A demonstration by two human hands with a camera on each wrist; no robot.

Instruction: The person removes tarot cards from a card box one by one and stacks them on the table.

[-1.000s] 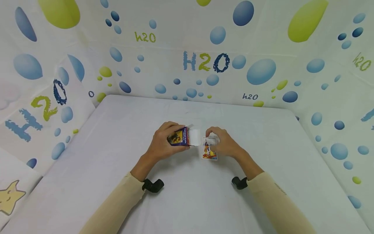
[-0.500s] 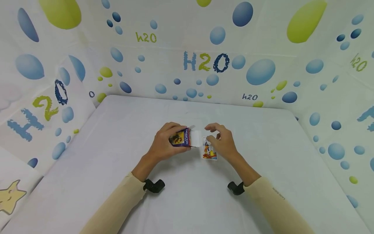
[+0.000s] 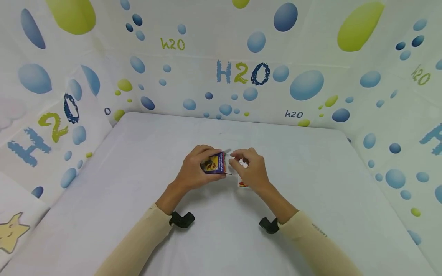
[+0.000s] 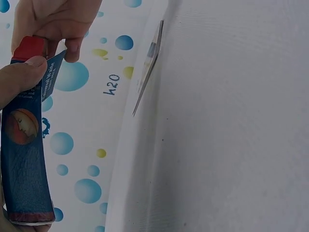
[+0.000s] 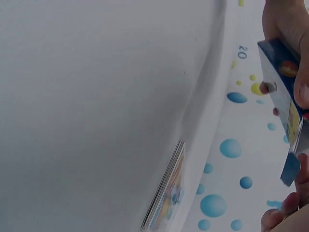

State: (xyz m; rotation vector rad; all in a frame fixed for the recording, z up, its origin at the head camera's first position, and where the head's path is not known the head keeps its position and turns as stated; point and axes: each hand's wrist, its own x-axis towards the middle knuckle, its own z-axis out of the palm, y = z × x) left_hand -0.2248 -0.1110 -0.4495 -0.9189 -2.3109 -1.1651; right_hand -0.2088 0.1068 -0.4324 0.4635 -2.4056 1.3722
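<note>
My left hand grips a tarot card box, blue with a yellow picture, with its open end toward my right hand. In the left wrist view the thumb lies on the narrow blue side of the box. My right hand is at the open end, thumb and index fingertips close together beside the white flap; whether they pinch it is hard to see. A thin stack of tarot cards lies face up beneath the right hand, partly hidden; the right wrist view shows the stack nearly edge-on.
A white cloth covers the table. Behind it and at both sides hangs a white backdrop printed with blue and green drops and H2O lettering. Dark wrist mounts stick out from both cuffs.
From over the cards my right hand has moved left to the open end of the box, with thumb and index fingertips drawing closer together. The left hand and box have stayed nearly still.
</note>
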